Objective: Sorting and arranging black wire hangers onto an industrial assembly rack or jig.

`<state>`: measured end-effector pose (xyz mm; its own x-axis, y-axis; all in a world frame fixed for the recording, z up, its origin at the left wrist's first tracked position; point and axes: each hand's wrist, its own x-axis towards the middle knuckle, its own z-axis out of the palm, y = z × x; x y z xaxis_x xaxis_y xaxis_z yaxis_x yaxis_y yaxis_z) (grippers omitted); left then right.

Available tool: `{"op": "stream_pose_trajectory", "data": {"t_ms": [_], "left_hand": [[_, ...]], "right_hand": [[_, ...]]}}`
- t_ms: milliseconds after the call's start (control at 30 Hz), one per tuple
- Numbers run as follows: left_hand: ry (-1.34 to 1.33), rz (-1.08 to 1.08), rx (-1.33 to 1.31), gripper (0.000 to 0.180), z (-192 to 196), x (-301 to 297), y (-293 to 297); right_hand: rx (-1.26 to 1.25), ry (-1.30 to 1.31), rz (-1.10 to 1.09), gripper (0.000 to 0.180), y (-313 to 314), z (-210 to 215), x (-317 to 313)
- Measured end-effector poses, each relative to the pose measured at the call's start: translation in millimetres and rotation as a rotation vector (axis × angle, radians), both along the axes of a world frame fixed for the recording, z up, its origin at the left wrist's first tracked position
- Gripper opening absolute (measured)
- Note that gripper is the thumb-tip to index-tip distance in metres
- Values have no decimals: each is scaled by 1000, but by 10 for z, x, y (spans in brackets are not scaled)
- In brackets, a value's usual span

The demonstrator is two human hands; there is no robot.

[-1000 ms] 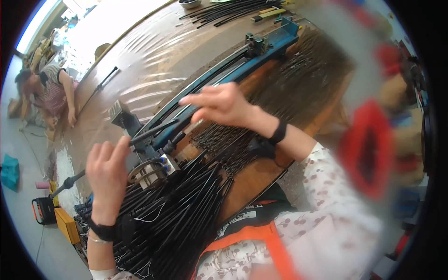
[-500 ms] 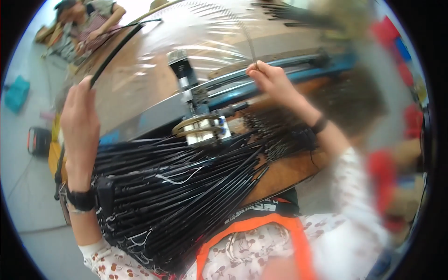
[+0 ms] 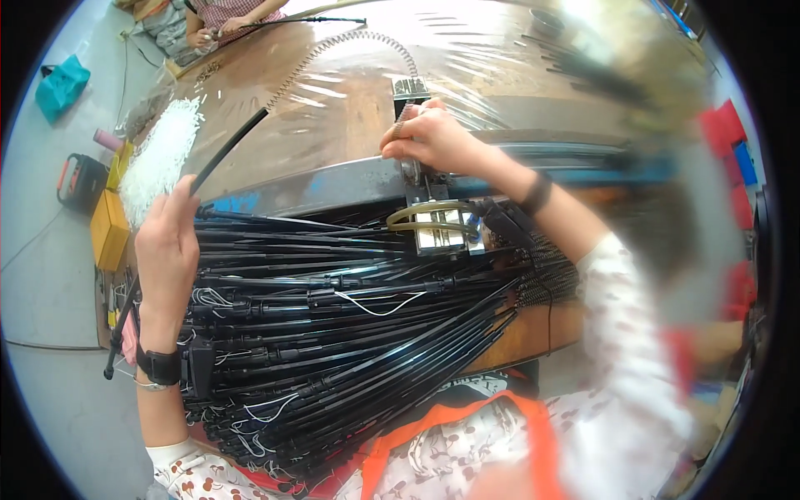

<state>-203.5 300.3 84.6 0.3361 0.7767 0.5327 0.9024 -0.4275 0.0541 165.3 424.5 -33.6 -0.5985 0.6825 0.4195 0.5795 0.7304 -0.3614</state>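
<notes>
My left hand [image 3: 167, 250], at the left above the pile, is closed around a slanted black tube [image 3: 229, 148], whose lower end comes out behind my wrist. From the tube's upper end a thin metal coil spring [image 3: 342, 37] rises in an arch and bends down to the right. My right hand [image 3: 437, 140] pinches the spring's other end, just above a metal fixture [image 3: 439, 239] with a yellowish ring-shaped hose. Below both hands lies a large pile of black tubes [image 3: 333, 321], some with white wires.
A co-worker's hands [image 3: 237, 25] hold a dark rod across the table [image 3: 275, 179]. White small pieces [image 3: 162, 154] are heaped at the table's left. Loose springs [image 3: 546, 271] lie right of the fixture. A yellow box [image 3: 109, 231] stands at the left edge. Red bins [image 3: 723, 125] are at the right.
My right hand has moved left with the spring end, closer to my left hand, and the spring's arch is smaller. My left hand and the tube are lower. The view has shifted.
</notes>
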Motion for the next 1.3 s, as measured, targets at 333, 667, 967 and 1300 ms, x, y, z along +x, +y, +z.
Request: {"op": "stream_pose_trajectory", "data": {"t_ms": [333, 667, 967, 1300], "left_hand": [[78, 14, -106, 23, -296, 112, 289], [19, -407, -212, 13, -1028, 1534, 1040], [-121, -366, -384, 26, -1138, 1530, 1029], [-218, -366, -315, 21, -1303, 1542, 969]], "right_hand": [[553, -224, -337, 7, -382, -214, 1481], [397, -267, -559, 9, -800, -289, 3007], [500, -227, -502, 19, -679, -622, 3261], [339, -345, -627, 12, -745, -634, 3189]]}}
